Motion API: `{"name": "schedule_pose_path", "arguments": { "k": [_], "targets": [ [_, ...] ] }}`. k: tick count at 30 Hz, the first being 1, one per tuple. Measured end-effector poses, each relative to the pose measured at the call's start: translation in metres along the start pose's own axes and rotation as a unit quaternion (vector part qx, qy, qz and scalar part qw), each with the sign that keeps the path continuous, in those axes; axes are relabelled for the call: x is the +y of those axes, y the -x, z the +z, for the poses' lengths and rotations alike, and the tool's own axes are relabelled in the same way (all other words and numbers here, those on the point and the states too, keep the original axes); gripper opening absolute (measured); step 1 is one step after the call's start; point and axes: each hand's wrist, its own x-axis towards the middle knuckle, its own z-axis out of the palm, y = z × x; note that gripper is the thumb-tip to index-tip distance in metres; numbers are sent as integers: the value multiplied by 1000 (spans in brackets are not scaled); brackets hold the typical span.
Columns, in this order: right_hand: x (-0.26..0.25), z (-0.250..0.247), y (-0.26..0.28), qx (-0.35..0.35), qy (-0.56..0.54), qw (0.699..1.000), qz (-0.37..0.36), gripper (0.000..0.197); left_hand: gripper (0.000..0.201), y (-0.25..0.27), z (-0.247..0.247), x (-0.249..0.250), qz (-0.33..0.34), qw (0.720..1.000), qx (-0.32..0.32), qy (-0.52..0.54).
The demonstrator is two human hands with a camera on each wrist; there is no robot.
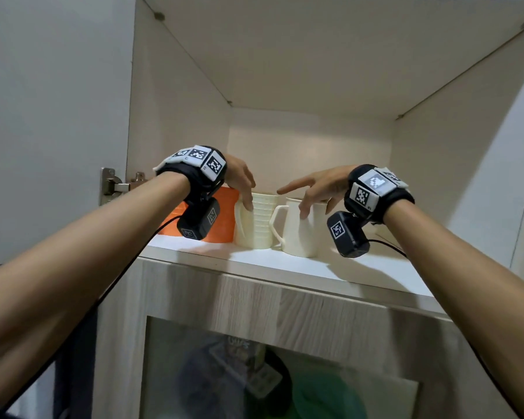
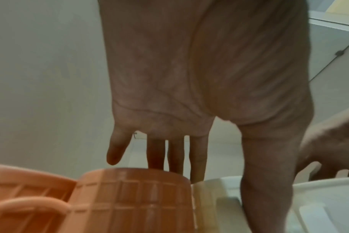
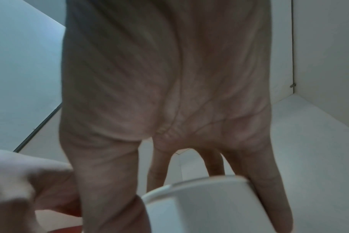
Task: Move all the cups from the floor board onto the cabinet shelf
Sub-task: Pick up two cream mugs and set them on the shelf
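Several cups stand in a row on the white cabinet shelf (image 1: 360, 267). Two orange cups (image 1: 221, 213) (image 2: 133, 197) are at the left, the outer one mostly hidden behind my left wrist. A cream ribbed cup (image 1: 259, 225) is in the middle and a cream smooth mug (image 1: 300, 237) (image 3: 205, 205) with a handle is at the right. My left hand (image 1: 245, 192) (image 2: 179, 110) hangs over the ribbed cup, fingers straight, thumb touching its front. My right hand (image 1: 309, 192) (image 3: 169, 94) hovers over the smooth mug, fingers spread around its rim, index finger pointing left.
The cabinet compartment has side walls close on both sides and a top board well above the cups. An open door (image 1: 43, 116) with a metal hinge (image 1: 112, 186) stands at the left. Below the shelf is a glass-fronted door (image 1: 254, 373) with items behind it.
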Motion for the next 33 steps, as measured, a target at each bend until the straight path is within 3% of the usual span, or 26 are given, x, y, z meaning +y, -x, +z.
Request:
{"name": "schedule_pose_path", "arguments": {
  "k": [4,8,14,19,33],
  "targets": [
    [-10,3,-2,-17,-11,1000,-7,75,49,1,-1,-9,25,999,-5,-35],
    [-17,6,-1,-9,49,999,5,77,46,0,2,-13,46,999,-1,-22],
    [-19,15,7,31,119,992,3,71,67,-3,14,-11,30,999,39,-11],
    [-20,21,11,83,152,985,-20,81,84,2,19,-10,17,996,77,50],
    [-14,31,66,157,71,962,-213,79,78,85,16,18,-43,976,181,115]
  ]
}}
